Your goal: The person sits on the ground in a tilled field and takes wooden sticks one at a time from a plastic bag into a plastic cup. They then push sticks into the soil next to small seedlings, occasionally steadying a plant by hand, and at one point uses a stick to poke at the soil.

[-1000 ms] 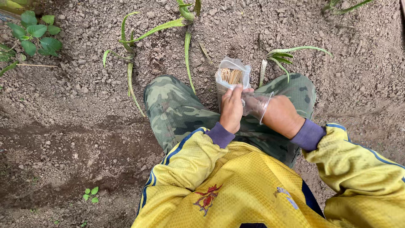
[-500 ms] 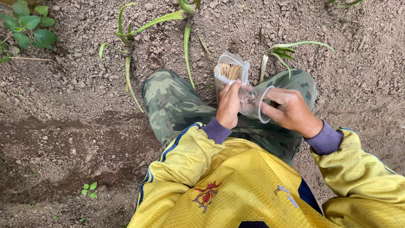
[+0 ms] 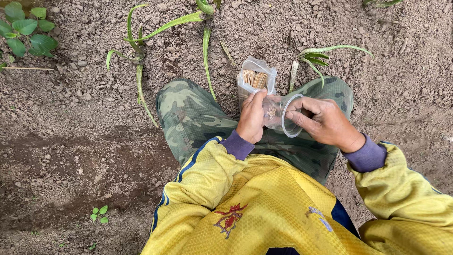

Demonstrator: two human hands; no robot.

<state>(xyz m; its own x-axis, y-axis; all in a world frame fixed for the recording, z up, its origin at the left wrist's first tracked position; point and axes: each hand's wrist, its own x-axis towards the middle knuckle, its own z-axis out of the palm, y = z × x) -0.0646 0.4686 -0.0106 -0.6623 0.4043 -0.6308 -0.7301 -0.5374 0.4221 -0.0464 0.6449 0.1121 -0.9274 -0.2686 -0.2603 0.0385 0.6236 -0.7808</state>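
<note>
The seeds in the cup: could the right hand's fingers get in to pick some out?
Probably yes. The cup lies tilted in the left hand, its open rim facing the right hand, whose fingers already sit at the rim. Nothing covers the seeds.

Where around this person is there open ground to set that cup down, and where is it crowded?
Open soil lies to the person's left, between the dark furrow and the camouflage trousers, and to the right beyond the right hand. It is crowded ahead: long-leaved plants and another plant flank the clear bag of seeds, held with the clear plastic cup by the left hand.
</note>
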